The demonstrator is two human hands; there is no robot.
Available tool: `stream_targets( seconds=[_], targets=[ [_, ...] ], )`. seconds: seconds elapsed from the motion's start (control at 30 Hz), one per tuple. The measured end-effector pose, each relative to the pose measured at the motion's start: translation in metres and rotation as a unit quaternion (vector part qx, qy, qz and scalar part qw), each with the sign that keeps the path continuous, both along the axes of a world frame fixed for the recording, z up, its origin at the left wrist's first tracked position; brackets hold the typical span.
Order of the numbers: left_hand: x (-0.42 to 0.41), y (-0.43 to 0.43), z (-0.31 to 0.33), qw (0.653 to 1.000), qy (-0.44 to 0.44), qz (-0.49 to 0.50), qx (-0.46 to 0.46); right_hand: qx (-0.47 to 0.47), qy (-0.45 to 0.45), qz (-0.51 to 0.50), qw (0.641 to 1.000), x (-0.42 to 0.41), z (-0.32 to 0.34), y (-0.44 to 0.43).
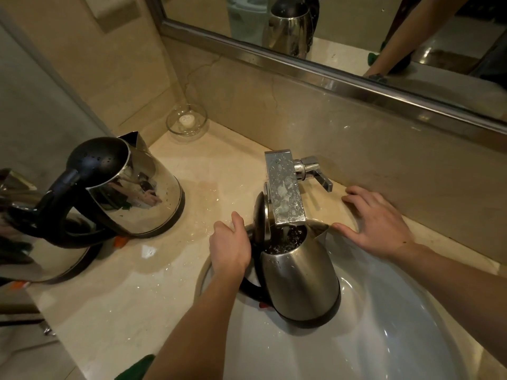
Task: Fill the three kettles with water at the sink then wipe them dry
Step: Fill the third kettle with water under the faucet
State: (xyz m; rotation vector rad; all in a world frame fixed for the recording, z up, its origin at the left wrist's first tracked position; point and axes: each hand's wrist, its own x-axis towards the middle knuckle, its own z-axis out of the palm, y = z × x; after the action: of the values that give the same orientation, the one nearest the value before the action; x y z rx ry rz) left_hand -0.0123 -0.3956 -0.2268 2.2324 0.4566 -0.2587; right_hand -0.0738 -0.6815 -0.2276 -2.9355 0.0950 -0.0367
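Bottom edge of the frame, there's a bit of green cloth on the counter. Just past it is the white sink at lower right, with the steel kettle standing upright in it. The kettle's lid is flipped open and its mouth sits right under the faucet, with water churning inside.

The left hand has its fingers wrapped round the kettle's black handle. The right hand lies flat on the counter at the sink's rim, fingers spread and holding nothing, thumb just beside the spout.

Over at middle left, a second kettle stands on the wet counter with its lid closed. A third kettle is half cut off at the left edge.

Further back in the corner is a small glass dish, and the mirror runs across the top.
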Motion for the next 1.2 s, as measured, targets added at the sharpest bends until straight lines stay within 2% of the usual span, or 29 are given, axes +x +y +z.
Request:
stream_targets(
  seconds=[0.53, 1.2],
  targets=[
    [-0.001, -0.001, 0.005, 1.0, 0.008, -0.007, 0.011, -0.009, 0.027, 0.011, 1.0, -0.002, 0.003, 0.002],
    [-0.002, -0.001, 0.006, 1.0, 0.004, -0.007, 0.014, 0.16, 0.044, -0.059, 0.984, -0.009, 0.033, 0.029]
  ],
)
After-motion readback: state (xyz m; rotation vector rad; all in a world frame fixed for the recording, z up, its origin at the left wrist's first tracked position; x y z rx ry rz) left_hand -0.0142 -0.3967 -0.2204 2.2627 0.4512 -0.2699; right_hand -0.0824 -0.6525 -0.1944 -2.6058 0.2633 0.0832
